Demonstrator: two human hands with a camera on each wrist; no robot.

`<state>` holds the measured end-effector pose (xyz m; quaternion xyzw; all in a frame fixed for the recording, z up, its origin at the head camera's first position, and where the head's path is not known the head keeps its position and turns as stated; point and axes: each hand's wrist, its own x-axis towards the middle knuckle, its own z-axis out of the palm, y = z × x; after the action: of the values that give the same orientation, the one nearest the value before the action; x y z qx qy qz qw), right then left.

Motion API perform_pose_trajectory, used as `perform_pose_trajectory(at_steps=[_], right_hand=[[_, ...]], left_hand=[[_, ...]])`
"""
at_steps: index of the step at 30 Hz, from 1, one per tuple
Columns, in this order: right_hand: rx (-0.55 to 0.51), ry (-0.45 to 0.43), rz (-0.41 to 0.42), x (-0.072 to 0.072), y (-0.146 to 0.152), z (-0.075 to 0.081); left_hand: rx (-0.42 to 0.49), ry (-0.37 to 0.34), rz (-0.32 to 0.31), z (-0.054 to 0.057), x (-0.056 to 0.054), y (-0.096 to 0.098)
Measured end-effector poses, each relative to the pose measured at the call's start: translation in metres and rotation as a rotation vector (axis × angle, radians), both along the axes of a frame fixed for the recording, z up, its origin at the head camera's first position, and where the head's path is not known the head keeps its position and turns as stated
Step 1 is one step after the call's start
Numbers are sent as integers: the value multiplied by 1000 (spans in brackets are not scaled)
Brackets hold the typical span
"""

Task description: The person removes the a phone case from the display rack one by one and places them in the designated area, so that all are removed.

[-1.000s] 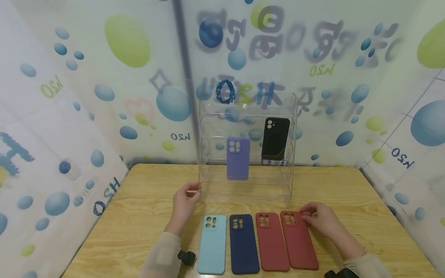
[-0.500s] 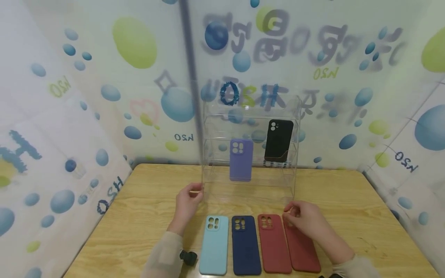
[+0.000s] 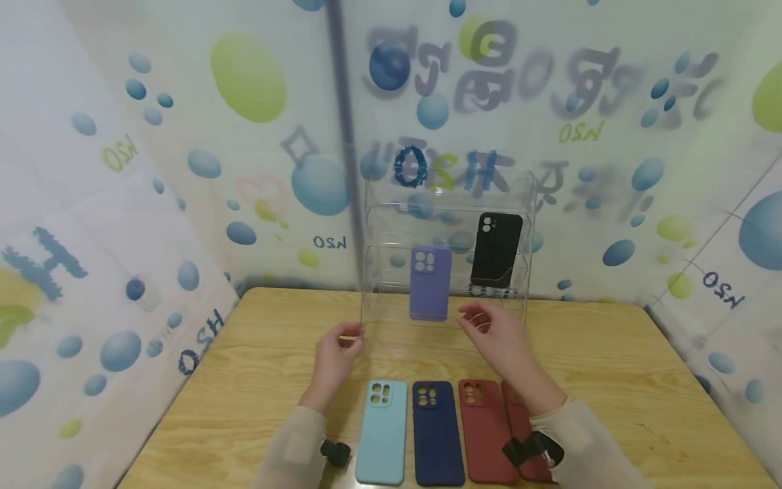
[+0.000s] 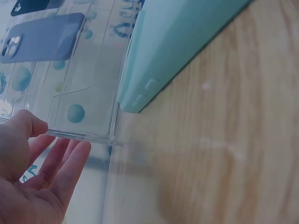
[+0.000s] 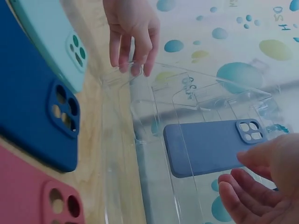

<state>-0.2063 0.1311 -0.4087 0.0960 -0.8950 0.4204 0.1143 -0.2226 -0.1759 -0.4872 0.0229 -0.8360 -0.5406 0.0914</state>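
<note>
A clear tiered display stand [image 3: 391, 333] holds a purple phone case [image 3: 430, 284] in its middle and a black phone case [image 3: 497, 250] higher on the right. My left hand [image 3: 337, 353] grips the stand's left side edge, thumb on one face and fingers on the other in the left wrist view. Just right of the purple case's lower end, my right hand [image 3: 497, 339] reaches in front of the stand with thumb and fingers apart and nothing between them. Light blue [image 3: 381, 432], navy [image 3: 438, 435] and two red phone cases [image 3: 489, 435] lie in a row nearer me.
Under everything is a wooden table [image 3: 269, 339], its back edge close to a patterned curtain [image 3: 263, 170]. My right forearm and wrist camera [image 3: 534, 448] partly cover the rightmost red case. A second wrist camera [image 3: 335, 453] sits beside the light blue case.
My right hand has left the rightmost red case and moved forward and left to the stand, by the purple case. My left hand stays at the stand's side. The head view has shifted slightly.
</note>
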Motion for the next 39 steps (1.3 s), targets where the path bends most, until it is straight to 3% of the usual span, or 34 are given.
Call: perform_pose_trajectory(at_steps=[7,17,25,32,39], right_hand=[[-10,120,-24,-26,-13,8],[-83,286,-49,-48,-25,21],[-64,258,-45,-59,-30,34],[-47,226,-47,-62,-32,31],[-61,266,-70,-62,-34,27]], left_hand=[[-8,12,12,1,1,2],[14,-7,0,-3,1,2],[7,-3,2,-2,-1,1],[-1,31,0,-5,-2,1],[6,3,-2,-4,-2,0]])
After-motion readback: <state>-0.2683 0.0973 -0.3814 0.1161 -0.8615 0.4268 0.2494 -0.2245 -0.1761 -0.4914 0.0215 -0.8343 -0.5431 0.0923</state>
